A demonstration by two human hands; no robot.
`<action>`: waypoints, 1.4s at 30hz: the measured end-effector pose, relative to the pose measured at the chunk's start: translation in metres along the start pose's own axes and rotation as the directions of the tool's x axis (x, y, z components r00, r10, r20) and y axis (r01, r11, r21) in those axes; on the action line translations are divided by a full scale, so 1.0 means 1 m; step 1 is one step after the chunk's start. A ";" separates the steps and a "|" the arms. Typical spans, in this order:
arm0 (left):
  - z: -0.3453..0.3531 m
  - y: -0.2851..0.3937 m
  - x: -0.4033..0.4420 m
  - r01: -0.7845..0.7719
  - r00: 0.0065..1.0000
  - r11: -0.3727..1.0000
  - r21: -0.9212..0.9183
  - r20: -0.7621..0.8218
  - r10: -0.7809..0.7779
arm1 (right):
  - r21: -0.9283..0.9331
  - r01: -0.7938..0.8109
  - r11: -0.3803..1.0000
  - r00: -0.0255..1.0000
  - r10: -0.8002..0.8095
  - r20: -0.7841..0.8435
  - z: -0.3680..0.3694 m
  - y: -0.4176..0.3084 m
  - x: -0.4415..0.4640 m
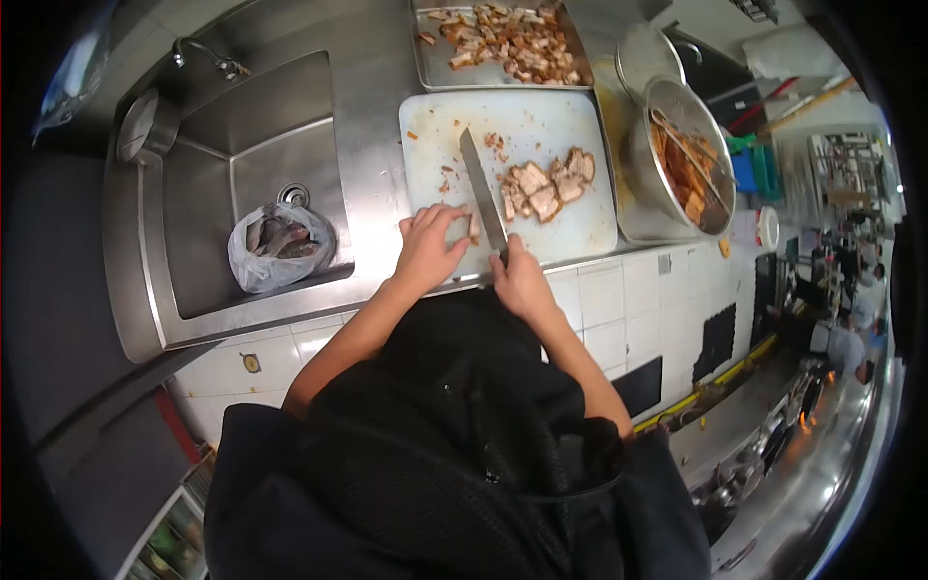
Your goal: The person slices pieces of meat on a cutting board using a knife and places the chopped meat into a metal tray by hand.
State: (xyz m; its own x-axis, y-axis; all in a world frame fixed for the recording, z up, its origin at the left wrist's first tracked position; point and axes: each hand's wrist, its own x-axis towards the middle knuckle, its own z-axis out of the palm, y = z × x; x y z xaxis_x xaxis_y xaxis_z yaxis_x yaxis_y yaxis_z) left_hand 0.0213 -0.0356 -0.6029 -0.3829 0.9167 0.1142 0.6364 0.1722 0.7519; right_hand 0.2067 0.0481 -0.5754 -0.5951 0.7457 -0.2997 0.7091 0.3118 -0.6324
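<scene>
My right hand (pixel 522 278) grips the handle of a long kitchen knife (pixel 482 186). Its blade points away from me over the white cutting board (pixel 430 174). My left hand (pixel 428 248) is at the board's near edge, thumb and forefinger curved around the ends of a small strip of cooked meat (pixel 473 228), just left of the blade. Right of the knife lie thick slices of roasted meat (pixel 537 190) with browned edges. Small brown scraps (pixel 495 143) are scattered near the blade.
Behind the board stands a metal tray (pixel 430 72) of chopped meat. At right, a metal pot (pixel 657 184) holds reddish-brown meat and tongs (pixel 691 155). The left sink (pixel 198 193) contains a plastic bag (pixel 253 271) of what looks like fish. Other people (pixel 846 343) stand far right near stoves.
</scene>
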 end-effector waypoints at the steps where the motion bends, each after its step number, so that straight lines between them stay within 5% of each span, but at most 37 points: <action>1: 0.001 0.002 0.000 -0.013 1.000 1.000 0.002 0.007 0.013 | 0.045 0.012 0.999 1.000 -0.012 -0.003 -0.001 0.001 0.001; 7: 0.001 0.008 0.007 -0.074 0.991 0.997 0.036 0.113 0.070 | 0.313 -0.161 0.936 0.984 0.129 0.121 -0.030 0.009 0.007; 8: -0.001 0.009 0.009 -0.076 0.983 0.996 0.046 0.169 0.067 | 0.155 -0.059 0.986 0.998 0.054 0.034 -0.034 0.010 -0.001; 13: 0.026 0.006 0.033 -0.087 0.963 0.986 -0.143 0.242 0.121 | 0.270 -0.041 0.962 0.957 0.115 -0.266 -0.046 0.023 -0.050; 15: 0.031 0.013 0.049 -0.125 0.948 0.974 -0.191 0.267 0.174 | 0.617 -0.247 0.747 0.947 0.322 -0.010 -0.067 0.039 -0.072; 18: 0.014 0.038 0.073 -0.147 0.935 0.976 0.163 0.344 0.084 | 0.701 -0.367 0.612 0.926 0.312 0.212 -0.084 0.083 -0.119; 21: 0.008 0.038 0.102 -0.242 0.804 0.962 0.131 0.581 0.123 | 0.691 -0.503 0.520 0.864 0.311 0.395 -0.085 0.110 -0.159; 28: 0.011 0.061 0.120 -0.158 0.649 0.959 0.237 0.756 -0.080 | 0.708 -0.524 0.474 0.848 0.209 0.488 -0.049 0.117 -0.135; 36: 0.023 0.018 0.075 -0.069 0.844 0.994 -0.089 0.526 0.105 | 0.706 -0.470 0.530 0.853 0.068 0.517 -0.049 0.087 -0.086; 38: 0.015 0.024 0.081 0.211 0.858 0.961 -0.178 0.505 -0.095 | 0.710 -0.434 0.554 0.865 0.035 0.501 -0.065 0.077 -0.072; 42: -0.015 0.017 0.143 0.125 0.929 0.970 -0.209 0.367 -0.041 | 0.724 -0.333 0.604 0.884 -0.066 0.462 -0.103 0.040 -0.014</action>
State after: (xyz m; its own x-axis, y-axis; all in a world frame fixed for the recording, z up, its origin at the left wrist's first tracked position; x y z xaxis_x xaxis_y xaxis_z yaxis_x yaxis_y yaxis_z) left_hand -0.0327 0.0930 -0.5643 -0.1361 0.9772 -0.1630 0.4295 0.2065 0.8792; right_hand 0.2819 0.1108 -0.5231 -0.7480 0.3669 -0.5531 0.3529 -0.4859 -0.7996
